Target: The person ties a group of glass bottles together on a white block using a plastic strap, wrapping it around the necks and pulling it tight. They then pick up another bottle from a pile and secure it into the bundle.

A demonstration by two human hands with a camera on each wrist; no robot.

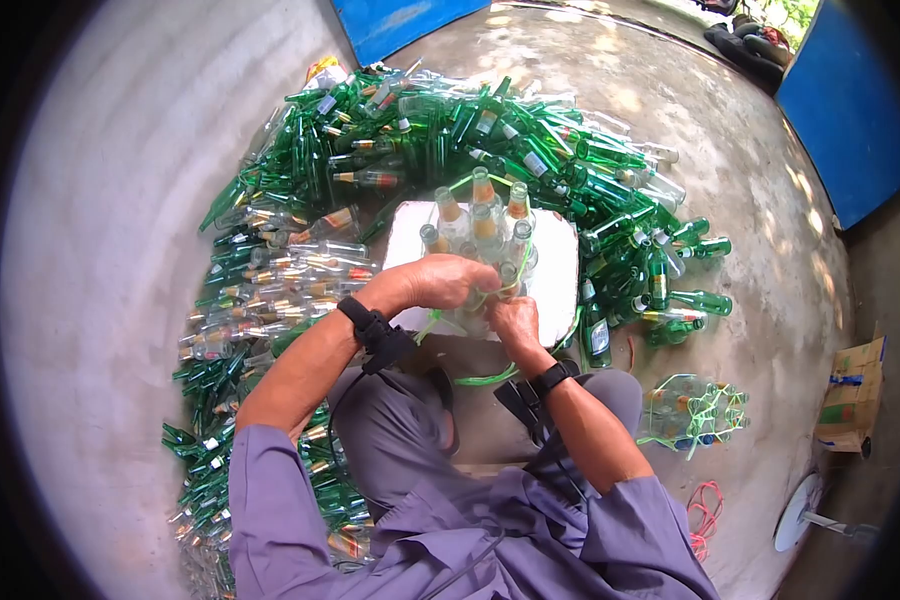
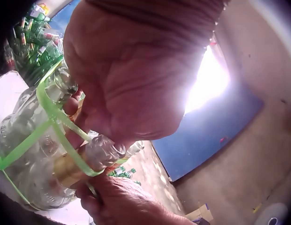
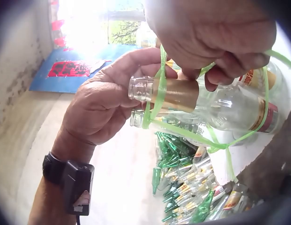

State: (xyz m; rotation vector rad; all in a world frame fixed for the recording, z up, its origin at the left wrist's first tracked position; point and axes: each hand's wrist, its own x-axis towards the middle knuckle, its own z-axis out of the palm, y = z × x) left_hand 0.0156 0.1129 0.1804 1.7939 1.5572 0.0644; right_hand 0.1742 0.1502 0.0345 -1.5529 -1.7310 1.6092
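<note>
Several clear glass bottles (image 1: 485,222) with gold neck labels stand bunched on a white board (image 1: 560,245) before the person. Green plastic strap (image 2: 28,146) runs around the bunch and over the necks. The left hand (image 1: 450,281) reaches over the near necks; in the right wrist view the left hand (image 3: 96,101) has its fingers behind a bottle neck (image 3: 176,93), at the strap. The right hand (image 1: 516,322) is low on the near side, and in the right wrist view the right hand (image 3: 211,35) has curled fingers pinching the strap. Fingertips are partly hidden.
Green bottles (image 1: 610,190) lie heaped behind and to the right; stacked rows of bottles (image 1: 290,280) line the left. A strapped bundle (image 1: 692,410), red string (image 1: 705,515), a cardboard box (image 1: 852,395) and a round metal base (image 1: 798,512) are on the right.
</note>
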